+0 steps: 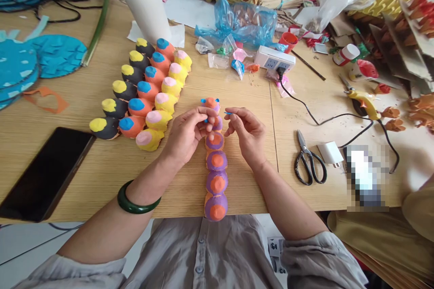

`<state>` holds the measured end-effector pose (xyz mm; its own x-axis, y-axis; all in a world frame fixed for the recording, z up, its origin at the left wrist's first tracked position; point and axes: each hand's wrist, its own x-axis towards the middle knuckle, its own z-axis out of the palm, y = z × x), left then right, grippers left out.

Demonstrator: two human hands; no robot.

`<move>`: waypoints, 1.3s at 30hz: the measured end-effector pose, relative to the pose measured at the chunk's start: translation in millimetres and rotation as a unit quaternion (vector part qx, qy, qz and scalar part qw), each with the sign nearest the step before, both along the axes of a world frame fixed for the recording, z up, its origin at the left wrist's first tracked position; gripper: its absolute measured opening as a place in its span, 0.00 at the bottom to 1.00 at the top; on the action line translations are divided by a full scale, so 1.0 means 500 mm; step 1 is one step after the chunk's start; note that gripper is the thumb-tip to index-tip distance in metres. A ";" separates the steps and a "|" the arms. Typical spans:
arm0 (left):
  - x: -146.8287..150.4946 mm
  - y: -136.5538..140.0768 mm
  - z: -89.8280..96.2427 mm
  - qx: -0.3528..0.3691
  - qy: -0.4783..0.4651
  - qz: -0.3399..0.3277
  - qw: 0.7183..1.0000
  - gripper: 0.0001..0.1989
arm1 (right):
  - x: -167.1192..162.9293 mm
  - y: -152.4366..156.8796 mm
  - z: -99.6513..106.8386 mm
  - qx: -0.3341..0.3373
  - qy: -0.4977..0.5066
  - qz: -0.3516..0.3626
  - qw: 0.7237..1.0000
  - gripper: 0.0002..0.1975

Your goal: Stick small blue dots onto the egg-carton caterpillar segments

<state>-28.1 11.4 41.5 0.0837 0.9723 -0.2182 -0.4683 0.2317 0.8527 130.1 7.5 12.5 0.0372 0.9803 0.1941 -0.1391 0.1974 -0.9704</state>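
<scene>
A strip of egg-carton cups (217,161), coated in purple clay with orange clay mounds on top, lies lengthwise in front of me. Two small blue bits stick out at the sides of its far orange-topped cup (210,102). My left hand (190,133) is over the strip's far part, fingers curled and closed, with a speck of blue clay (205,120) at the fingertips. Just right of the strip, my right hand (248,133) pinches a thin piece of blue clay (228,113) between thumb and forefinger. Both hands partly hide the upper cups.
Left are black, orange and yellow carton strips (145,92), a white bottle (145,6) and a black tablet (47,171). Scissors (307,162), a charger (330,152) and a glue gun (364,103) lie right. A power strip (274,58) and clay packets stand behind.
</scene>
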 end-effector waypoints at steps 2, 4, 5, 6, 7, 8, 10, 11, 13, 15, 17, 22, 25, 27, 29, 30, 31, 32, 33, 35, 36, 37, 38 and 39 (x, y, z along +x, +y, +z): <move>0.002 -0.001 0.004 0.008 0.015 0.003 1.000 0.07 | 0.000 0.000 0.000 0.003 -0.006 -0.001 1.000 0.15; 0.004 -0.004 0.005 0.022 0.044 -0.002 0.999 0.10 | 0.000 -0.001 0.001 0.006 -0.018 0.002 1.000 0.15; 0.006 -0.006 0.004 0.030 0.057 -0.009 0.998 0.11 | 0.001 -0.002 0.002 0.007 -0.024 0.005 1.000 0.14; 0.007 -0.008 0.003 0.036 0.065 -0.017 0.997 0.12 | 0.001 -0.002 0.003 0.007 -0.030 0.008 0.999 0.14; 0.007 -0.009 0.001 0.040 0.070 -0.021 0.997 0.14 | 0.001 -0.003 0.004 0.007 -0.036 0.008 0.999 0.14; 0.007 -0.011 -0.001 0.042 0.073 -0.023 0.996 0.15 | 0.001 -0.003 0.004 0.007 -0.041 0.008 0.999 0.13; 0.007 -0.012 -0.005 0.039 0.077 -0.019 0.996 0.15 | 0.001 -0.004 0.004 0.012 -0.050 0.008 0.999 0.12; 0.006 -0.012 -0.007 0.037 0.079 -0.015 0.996 0.14 | 0.001 -0.005 0.003 0.017 -0.054 0.012 0.998 0.11; 0.005 -0.012 -0.010 0.030 0.079 -0.013 0.996 0.14 | 0.001 -0.006 0.002 0.032 -0.060 0.026 0.997 0.10; 0.003 -0.010 -0.013 0.022 0.076 -0.016 0.997 0.14 | 0.002 -0.008 0.002 0.045 -0.074 0.043 0.995 0.11; 0.002 -0.008 -0.016 0.015 0.065 -0.018 0.998 0.15 | 0.003 -0.010 0.002 0.057 -0.099 0.059 0.992 0.12; 0.005 -0.006 -0.018 0.010 0.035 -0.016 0.999 0.15 | 0.004 -0.014 0.006 0.083 -0.126 0.076 0.986 0.16; 0.007 -0.006 -0.016 0.004 0.033 -0.009 0.999 0.17 | 0.002 -0.016 0.009 0.075 -0.115 0.053 0.989 0.17; 0.007 -0.006 -0.012 0.003 0.024 -0.013 1.000 0.19 | 0.000 -0.017 0.010 0.079 -0.105 0.040 0.991 0.12; 0.008 -0.005 -0.007 0.000 0.011 -0.028 1.000 0.21 | -0.002 -0.016 0.012 0.076 -0.083 0.037 0.993 0.08; 0.007 -0.004 -0.003 -0.002 0.007 -0.037 0.999 0.22 | -0.003 -0.015 0.013 0.068 -0.066 0.033 0.995 0.08; 0.007 -0.004 0.001 -0.004 0.007 -0.044 0.999 0.23 | -0.003 -0.014 0.013 0.054 -0.047 0.025 0.997 0.09; 0.006 -0.003 0.005 -0.003 0.009 -0.046 0.999 0.24 | -0.004 -0.013 0.014 0.034 -0.030 0.015 0.999 0.11; 0.004 -0.002 0.008 -0.001 0.014 -0.042 0.999 0.24 | -0.005 -0.012 0.015 0.013 -0.013 0.004 1.000 0.15; 0.001 0.000 0.013 0.006 0.024 -0.019 1.000 0.21 | -0.005 -0.009 0.017 -0.030 0.015 -0.006 0.999 0.23; -0.001 0.001 0.015 0.007 0.028 -0.005 1.000 0.19 | -0.005 -0.007 0.018 -0.046 0.028 -0.003 0.999 0.25; -0.003 0.002 0.015 0.008 0.030 0.006 1.000 0.17 | -0.005 -0.005 0.018 -0.058 0.042 0.005 0.997 0.25; -0.004 0.003 0.014 0.007 0.031 0.013 0.999 0.15 | -0.005 -0.002 0.019 -0.066 0.057 0.015 0.996 0.23; -0.004 0.004 0.013 0.006 0.031 0.016 0.999 0.14 | -0.004 0.001 0.019 -0.072 0.073 0.023 0.994 0.20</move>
